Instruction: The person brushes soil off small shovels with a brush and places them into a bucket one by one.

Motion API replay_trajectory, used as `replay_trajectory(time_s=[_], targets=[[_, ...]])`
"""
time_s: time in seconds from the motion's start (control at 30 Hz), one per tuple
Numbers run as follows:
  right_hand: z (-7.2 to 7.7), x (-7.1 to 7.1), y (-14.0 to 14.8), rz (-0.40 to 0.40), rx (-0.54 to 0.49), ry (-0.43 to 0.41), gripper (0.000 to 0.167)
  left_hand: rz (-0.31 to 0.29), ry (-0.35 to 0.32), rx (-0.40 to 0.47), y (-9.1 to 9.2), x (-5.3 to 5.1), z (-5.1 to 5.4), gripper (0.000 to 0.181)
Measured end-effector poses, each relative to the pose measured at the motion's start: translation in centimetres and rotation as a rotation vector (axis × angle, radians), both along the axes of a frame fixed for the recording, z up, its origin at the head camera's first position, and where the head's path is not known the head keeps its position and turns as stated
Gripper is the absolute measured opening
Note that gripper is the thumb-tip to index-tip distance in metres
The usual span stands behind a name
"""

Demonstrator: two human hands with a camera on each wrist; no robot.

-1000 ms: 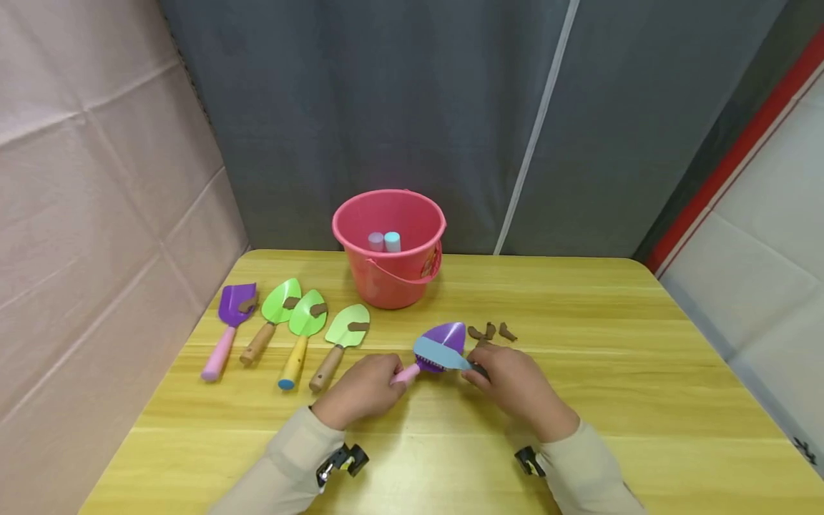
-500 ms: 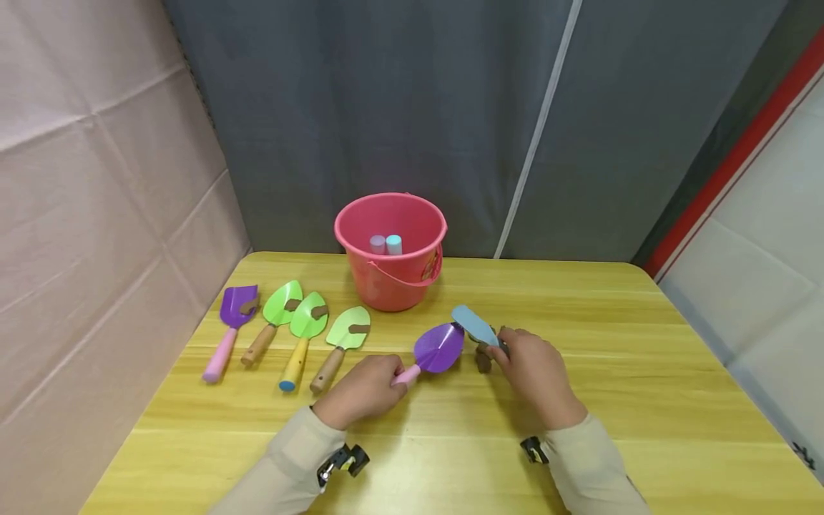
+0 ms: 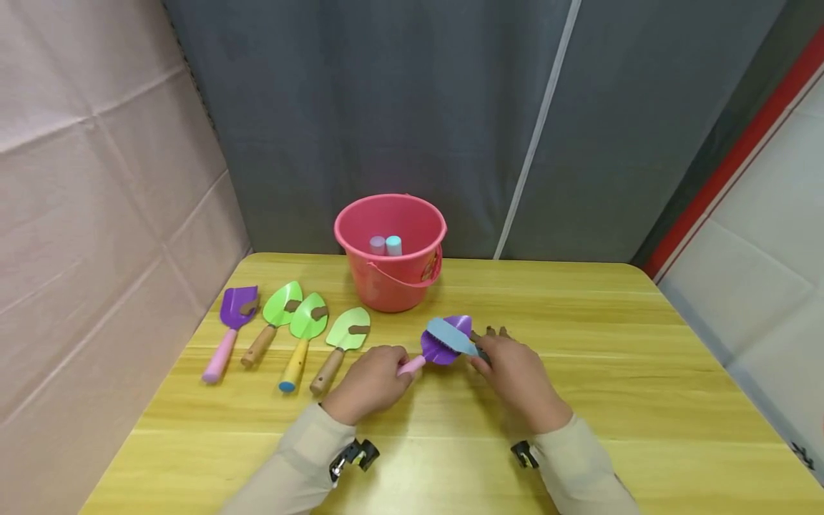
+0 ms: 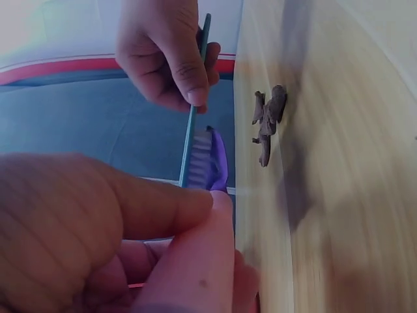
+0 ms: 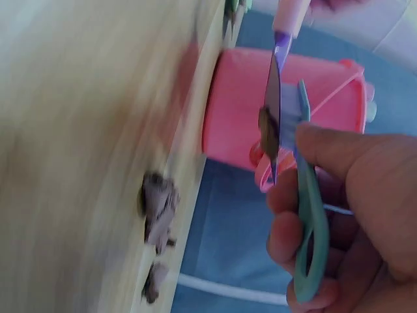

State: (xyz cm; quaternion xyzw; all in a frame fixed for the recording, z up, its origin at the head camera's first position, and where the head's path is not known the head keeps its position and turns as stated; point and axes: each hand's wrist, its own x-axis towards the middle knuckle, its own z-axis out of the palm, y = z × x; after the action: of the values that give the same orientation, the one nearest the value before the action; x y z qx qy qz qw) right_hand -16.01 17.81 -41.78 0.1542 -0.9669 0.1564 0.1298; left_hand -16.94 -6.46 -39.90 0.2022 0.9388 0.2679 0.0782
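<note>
My left hand (image 3: 373, 384) grips the pink handle of a small purple trowel (image 3: 462, 324), held above the wooden table in the left wrist view. My right hand (image 3: 515, 375) holds a light blue brush (image 3: 450, 335) by its handle, bristles against the purple blade. In the right wrist view a brown piece (image 5: 268, 132) clings to the blade's face opposite the brush. Several brown clumps (image 4: 268, 114) lie on the table below; in the head view my right hand partly covers them.
To the left lie a purple shovel (image 3: 237, 306) and several green trowels (image 3: 307, 317), each with a brown piece on its blade. Behind them stands a pink bucket (image 3: 389, 282) with two tube-like ends (image 3: 393, 245) inside. A grey curtain (image 3: 360, 107) hangs behind the table (image 3: 644, 372).
The brush swept to the blade's right tip half a second ago and is now back over the blade. The trowel has shifted slightly right and away from me.
</note>
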Motion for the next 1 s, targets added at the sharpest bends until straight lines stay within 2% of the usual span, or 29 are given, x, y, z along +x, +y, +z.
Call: replay_trajectory(time_s=[0.17, 0.27, 0.33, 0.53, 0.6, 0.77, 0.87, 1.0], targets=[[0.2, -0.8, 1.5, -0.133, -0.032, -0.005, 0.020, 0.041, 0.008, 0.005, 0.4, -0.4, -0.4, 0.012], [0.6, -1.0, 1.9, -0.175, -0.042, 0.011, 0.022, 0.067, -0.011, 0.022, 0.5, -0.7, -0.7, 0.012], [0.8, -0.9, 1.6, -0.153, -0.053, 0.014, 0.021, 0.078, -0.018, 0.038, 0.6, -0.9, -0.8, 0.012], [0.6, -0.1, -0.3, 0.058, -0.059, -0.036, 0.012, 0.101, 0.004, 0.073, 0.7, -1.0, -0.6, 0.009], [0.5, 0.0, -0.6, 0.078, -0.042, -0.031, 0.014, 0.104, 0.009, 0.076, 0.7, -1.0, -0.5, 0.010], [0.3, -0.4, 0.0, -0.015, -0.040, 0.000, 0.014, 0.110, 0.014, 0.069, 0.7, -0.8, -0.5, 0.013], [0.2, -0.9, 0.7, -0.087, -0.056, -0.020, 0.020, 0.116, 0.005, 0.060, 0.7, -0.7, -0.6, 0.013], [0.1, -1.4, 1.8, -0.165, -0.076, -0.031, 0.018, 0.129, -0.014, 0.050, 0.6, -0.6, -0.8, 0.014]])
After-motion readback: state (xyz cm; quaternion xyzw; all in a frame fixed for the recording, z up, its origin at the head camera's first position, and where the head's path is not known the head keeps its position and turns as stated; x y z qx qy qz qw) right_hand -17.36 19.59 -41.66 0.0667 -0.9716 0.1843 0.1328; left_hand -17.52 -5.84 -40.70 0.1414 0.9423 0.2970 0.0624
